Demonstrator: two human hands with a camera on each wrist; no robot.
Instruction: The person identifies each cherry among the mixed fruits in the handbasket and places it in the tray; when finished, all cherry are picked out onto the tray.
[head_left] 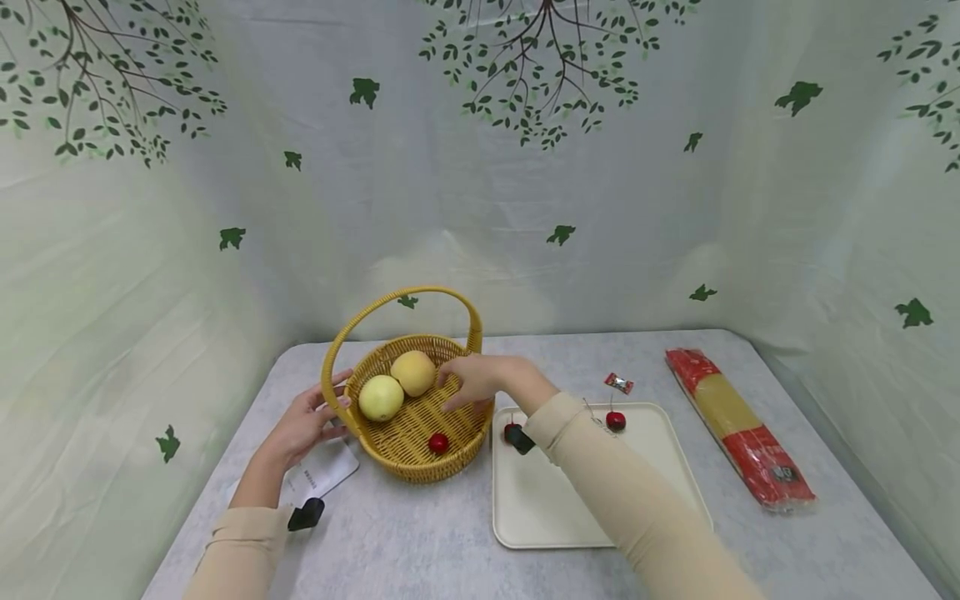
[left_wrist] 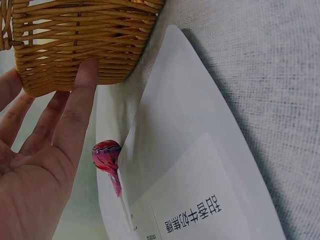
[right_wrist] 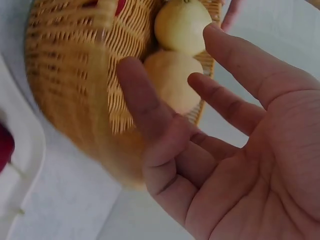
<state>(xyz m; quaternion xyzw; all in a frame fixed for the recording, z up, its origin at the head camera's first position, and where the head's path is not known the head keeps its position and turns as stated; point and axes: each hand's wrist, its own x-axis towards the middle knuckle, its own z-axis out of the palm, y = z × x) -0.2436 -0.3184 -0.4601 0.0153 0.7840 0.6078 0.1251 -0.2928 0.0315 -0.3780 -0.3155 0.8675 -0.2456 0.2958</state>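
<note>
A yellow wicker basket (head_left: pixel 420 471) with a tall handle holds a pale green-yellow round fruit (head_left: pixel 381 397), a yellow peach-like fruit (head_left: pixel 413 372) and a red cherry (head_left: pixel 438 443). My left hand (head_left: pixel 307 425) is at the basket's left side, fingers extended; in the left wrist view a fingertip touches the weave. Over the basket's right rim hovers my right hand (head_left: pixel 474 382), its fingers spread and loosely bent with nothing between them. Below the left hand lie a white packet (left_wrist: pixel 200 150) with printed characters and a wrapped lollipop (left_wrist: pixel 106 156).
Right of the basket is a white tray (head_left: pixel 555 521) with a cherry (head_left: pixel 616 421) at its back and another cherry (head_left: pixel 512 432) partly behind the right wrist's black device. A small wrapped candy (head_left: pixel 619 382) lies behind the tray. A long red-and-yellow package (head_left: pixel 738 429) lies at the right.
</note>
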